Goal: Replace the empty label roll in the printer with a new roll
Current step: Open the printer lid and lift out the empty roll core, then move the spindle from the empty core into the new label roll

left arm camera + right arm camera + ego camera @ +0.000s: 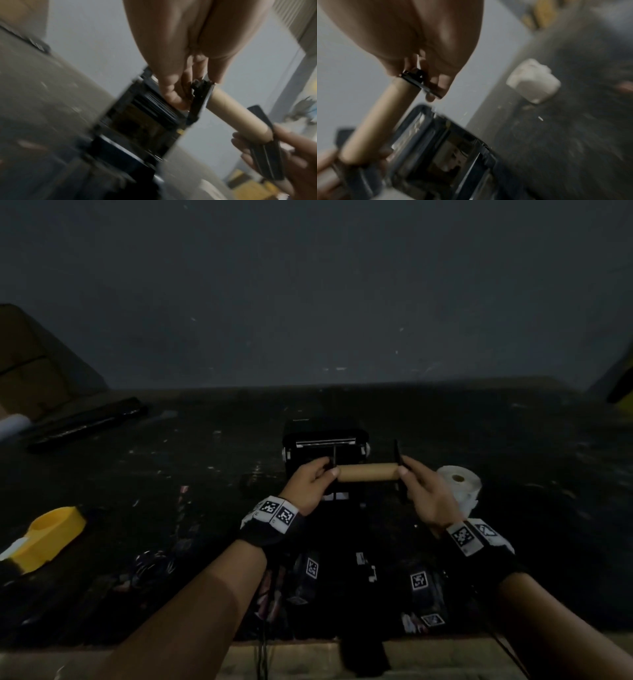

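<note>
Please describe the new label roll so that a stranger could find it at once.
Find the black printer on the dark table. To its right, past the right hand, the white roll stands on end, the only white cylinder there.

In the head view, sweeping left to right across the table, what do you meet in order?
Yellow tape dispenser → left hand gripping the left holder plate → empty cardboard core, held above the open printer → right hand gripping the right holder plate → new white label roll.
</note>
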The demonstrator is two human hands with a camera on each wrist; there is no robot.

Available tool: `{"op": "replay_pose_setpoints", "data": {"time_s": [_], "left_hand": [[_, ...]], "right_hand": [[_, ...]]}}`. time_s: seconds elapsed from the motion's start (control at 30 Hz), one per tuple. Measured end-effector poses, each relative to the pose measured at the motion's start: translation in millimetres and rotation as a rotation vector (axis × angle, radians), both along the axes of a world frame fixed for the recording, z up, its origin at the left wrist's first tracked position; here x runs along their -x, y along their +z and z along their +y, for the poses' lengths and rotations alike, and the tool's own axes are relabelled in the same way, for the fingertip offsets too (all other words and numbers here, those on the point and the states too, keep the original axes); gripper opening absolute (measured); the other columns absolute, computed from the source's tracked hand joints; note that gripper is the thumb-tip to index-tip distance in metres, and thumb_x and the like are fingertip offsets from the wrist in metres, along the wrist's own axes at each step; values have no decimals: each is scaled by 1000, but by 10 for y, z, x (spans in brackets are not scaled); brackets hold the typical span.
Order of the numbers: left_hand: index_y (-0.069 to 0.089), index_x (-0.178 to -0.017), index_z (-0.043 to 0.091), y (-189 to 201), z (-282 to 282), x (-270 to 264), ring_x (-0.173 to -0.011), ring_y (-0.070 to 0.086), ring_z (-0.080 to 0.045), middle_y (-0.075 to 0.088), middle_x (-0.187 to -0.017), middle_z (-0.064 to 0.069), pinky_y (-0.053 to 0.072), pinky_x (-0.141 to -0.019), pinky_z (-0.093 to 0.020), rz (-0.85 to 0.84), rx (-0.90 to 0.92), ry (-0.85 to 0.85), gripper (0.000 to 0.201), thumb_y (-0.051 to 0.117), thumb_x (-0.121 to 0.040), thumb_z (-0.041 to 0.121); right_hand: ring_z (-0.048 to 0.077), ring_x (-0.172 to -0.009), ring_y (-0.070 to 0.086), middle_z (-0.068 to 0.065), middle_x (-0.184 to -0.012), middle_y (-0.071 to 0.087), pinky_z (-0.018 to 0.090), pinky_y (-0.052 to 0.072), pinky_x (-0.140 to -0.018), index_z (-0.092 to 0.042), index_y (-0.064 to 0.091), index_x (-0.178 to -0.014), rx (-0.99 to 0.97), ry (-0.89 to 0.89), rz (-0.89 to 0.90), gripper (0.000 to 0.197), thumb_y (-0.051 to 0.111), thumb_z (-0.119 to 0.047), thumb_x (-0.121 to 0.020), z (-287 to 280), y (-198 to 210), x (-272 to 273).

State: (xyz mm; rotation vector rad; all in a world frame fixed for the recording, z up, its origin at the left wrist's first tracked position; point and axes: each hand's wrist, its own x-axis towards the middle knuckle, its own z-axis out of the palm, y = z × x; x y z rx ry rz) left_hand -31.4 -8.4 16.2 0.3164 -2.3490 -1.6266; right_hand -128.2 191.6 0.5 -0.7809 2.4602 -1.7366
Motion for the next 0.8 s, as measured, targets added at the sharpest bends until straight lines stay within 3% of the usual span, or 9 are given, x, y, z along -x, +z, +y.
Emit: {"op": "replay_pose_setpoints", "data": {"time_s": [0.07,0.13,0.23,0.3,0.4,0.47,0.53,0.67,0.8], "left_hand": [[60,-108,13,-31,136,54,-63,54,1,53,-78,3,46,-60,-17,-21,-89,-33,18,51,-94,20],[58,-87,27,-62,308,104,-64,55,-3,54,-77,3,45,-54,-17,-45,-161,-79,13,51,-94,19],[59,-86,18,-145,591,228,-58,51,-7,53,-70,0,40,-44,-15,-79,-203,-136,12,50,-94,18],[58,-91,10,-204,758,308,-54,51,-7,52,-67,-1,39,-42,-15,-110,-206,-139,11,50,-95,17],[59,-101,5,-326,965,465,-67,56,-17,62,-81,-11,44,-53,-23,-194,-184,-125,19,54,-93,21],[59,-112,2,-451,1116,597,-83,64,-28,67,-101,-21,54,-69,-34,-260,-101,-119,36,61,-87,28],[62,-111,5,-580,1290,731,-96,66,-34,69,-106,-21,55,-88,-44,-321,38,-147,41,65,-82,33],[62,-113,2,-808,1665,972,-106,63,-31,68,-111,-17,48,-88,-30,-413,417,-189,36,63,-86,26],[59,-116,-1,-1079,1913,1226,-112,59,-33,62,-121,-20,47,-93,-35,-606,625,-133,39,61,-87,24]], "right_hand": [[18,-91,63,-3,-90,65,27,51,-83,-9,58,-123,102,-51,-97,33,53,-20,-93,181,3,-18],[4,-81,65,-4,-87,66,20,52,-76,-16,64,-114,85,-78,-110,24,55,-20,-92,414,-15,-60],[9,-86,66,6,-97,71,21,51,-77,-18,66,-110,111,-179,-146,22,59,-22,-89,800,-55,-138],[5,-79,67,5,-92,71,15,51,-71,-16,65,-112,127,-239,-191,24,59,-21,-89,1069,-85,-163],[7,-82,64,6,-96,69,16,49,-70,-14,64,-115,91,-322,-200,27,59,-21,-89,1467,-151,-110],[15,-92,62,10,-105,68,25,47,-79,-10,64,-116,21,-349,-185,30,60,-23,-89,1708,-231,-36],[17,-96,62,9,-106,68,29,46,-83,-11,64,-116,-28,-354,-205,31,60,-25,-89,1905,-367,66],[21,-103,63,8,-110,68,35,48,-91,-15,65,-115,-114,-326,-239,31,60,-29,-88,2186,-618,362],[15,-91,62,2,-103,66,28,46,-80,-17,64,-117,-185,-267,-334,30,57,-28,-90,2360,-876,764]]}}
